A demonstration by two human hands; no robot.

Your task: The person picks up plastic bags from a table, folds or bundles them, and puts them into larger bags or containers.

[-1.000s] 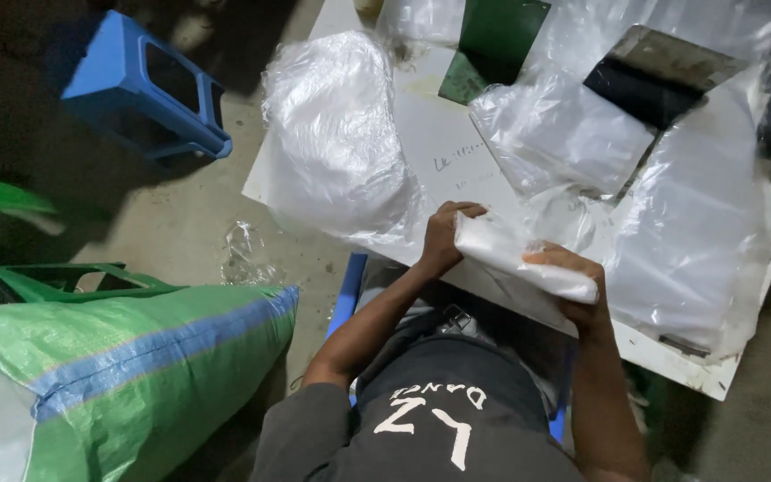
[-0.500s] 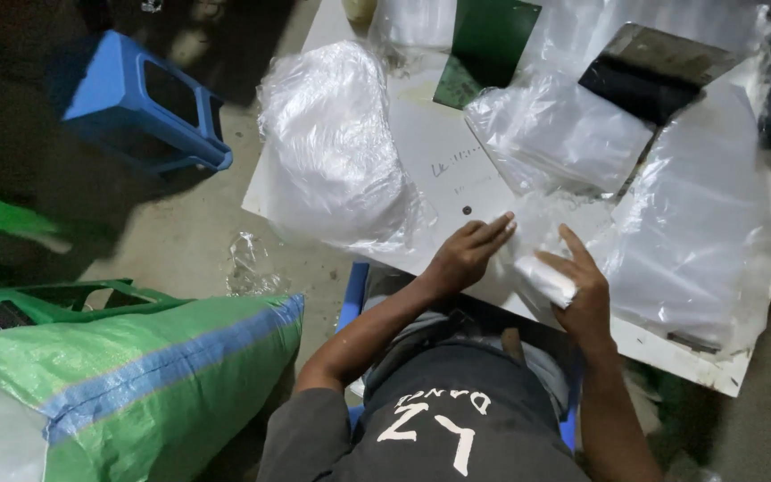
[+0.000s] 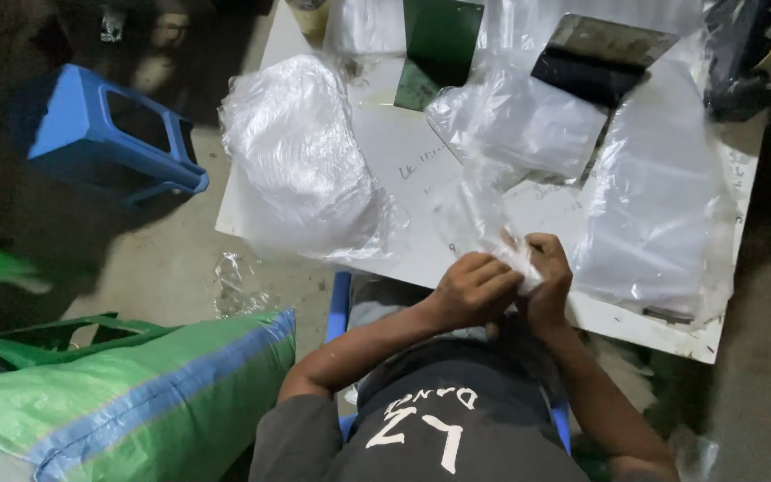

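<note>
My left hand [image 3: 475,287] and my right hand [image 3: 549,278] meet at the near edge of a white table [image 3: 412,161]. Both are closed on a clear plastic bag [image 3: 484,214] that rises from between my fingers over the tabletop. Left of my hands lies a big bundle of clear plastic bags [image 3: 301,161]. To the right a flat stack of clear bags [image 3: 653,196] covers the table. A further crumpled clear bag [image 3: 519,120] lies just beyond my hands.
A green card [image 3: 439,45] and a dark flat packet [image 3: 600,58] lie at the table's far side. A blue plastic stool [image 3: 109,134] lies tipped on the floor to the left. A green and blue woven sack [image 3: 127,402] sits at near left.
The white folded piece that I held a second ago is no longer seen. My hands have come together and now pinch a clear bag at the table's edge.
</note>
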